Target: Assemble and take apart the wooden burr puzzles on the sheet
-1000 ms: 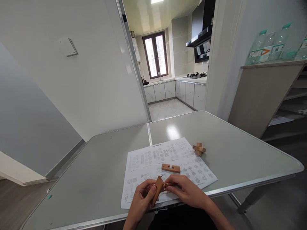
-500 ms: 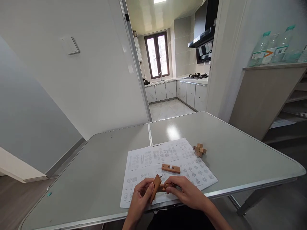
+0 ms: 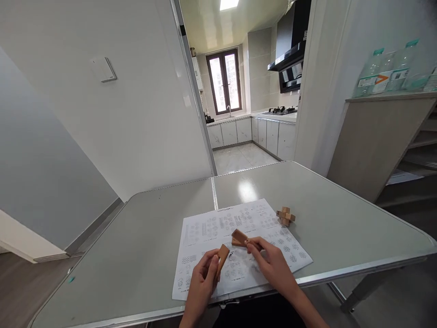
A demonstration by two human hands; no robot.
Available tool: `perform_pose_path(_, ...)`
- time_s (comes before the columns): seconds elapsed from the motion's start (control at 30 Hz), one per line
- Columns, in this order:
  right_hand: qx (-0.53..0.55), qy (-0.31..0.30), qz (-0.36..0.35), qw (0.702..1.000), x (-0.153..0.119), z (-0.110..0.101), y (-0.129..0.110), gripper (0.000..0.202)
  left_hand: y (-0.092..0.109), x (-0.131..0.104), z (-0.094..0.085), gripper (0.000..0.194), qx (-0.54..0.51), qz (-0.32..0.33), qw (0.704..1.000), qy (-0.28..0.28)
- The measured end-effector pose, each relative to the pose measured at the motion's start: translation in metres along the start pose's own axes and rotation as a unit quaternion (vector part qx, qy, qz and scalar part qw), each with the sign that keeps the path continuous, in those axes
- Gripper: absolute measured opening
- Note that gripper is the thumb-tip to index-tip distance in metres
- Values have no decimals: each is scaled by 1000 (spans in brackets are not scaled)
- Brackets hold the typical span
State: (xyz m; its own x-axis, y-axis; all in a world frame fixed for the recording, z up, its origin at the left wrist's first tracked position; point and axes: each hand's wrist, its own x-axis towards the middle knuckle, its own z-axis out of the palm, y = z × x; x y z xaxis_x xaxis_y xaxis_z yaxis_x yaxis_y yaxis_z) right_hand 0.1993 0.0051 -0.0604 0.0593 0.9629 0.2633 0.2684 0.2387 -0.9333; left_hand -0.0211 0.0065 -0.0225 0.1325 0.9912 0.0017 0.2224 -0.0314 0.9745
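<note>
Between the thumb and fingers of my left hand (image 3: pixel 204 277) is a notched wooden puzzle piece (image 3: pixel 223 257), tilted up over the paper. My right hand (image 3: pixel 269 259) pinches a second wooden puzzle piece (image 3: pixel 240 235) by its near end. Directly under that one lies a third wooden piece (image 3: pixel 235 243), mostly hidden by the held piece and my fingers. Both hands are over a printed instruction sheet (image 3: pixel 201 228) with rows of small diagrams. Beyond the sheet's right edge sits an assembled interlocking wooden burr puzzle (image 3: pixel 286 216).
The grey-green folding table (image 3: pixel 136 255) has a metal rim and a seam across it. A small teal bit (image 3: pixel 71 279) lies near its left edge. Several plastic bottles (image 3: pixel 368 75) stand on a wooden cabinet (image 3: pixel 368 136) at the right. A kitchen shows through the doorway.
My right hand has moved forward, away from my left hand, carrying its wooden piece over the one lying on the sheet. My left hand still grips its piece, now apart from the other.
</note>
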Motion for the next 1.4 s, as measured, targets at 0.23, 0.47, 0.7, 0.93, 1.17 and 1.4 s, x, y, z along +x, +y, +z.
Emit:
perform_pose_path(0.23,-47,124,14,991,7,4,18,39,-3,-3,5,53,77,20,997,-24)
perform_pose_path(0.47,-92,90,11,992,8,8,25,41,-6,-5,8,48,132,38,990,-8)
perform_pose_path(0.7,-119,78,16,990,7,7,21,42,-7,-4,13,44,160,47,986,19)
perform_pose_path(0.93,-147,59,-6,987,7,10,19,39,-21,3,15,41,275,55,958,67)
perform_pose_path(1.17,-196,124,-19,973,8,16,26,28,-17,29,13,42,367,65,927,38)
perform_pose_path(1.4,-227,139,-43,963,8,19,32,33,-11,50,14,37,394,138,909,-11)
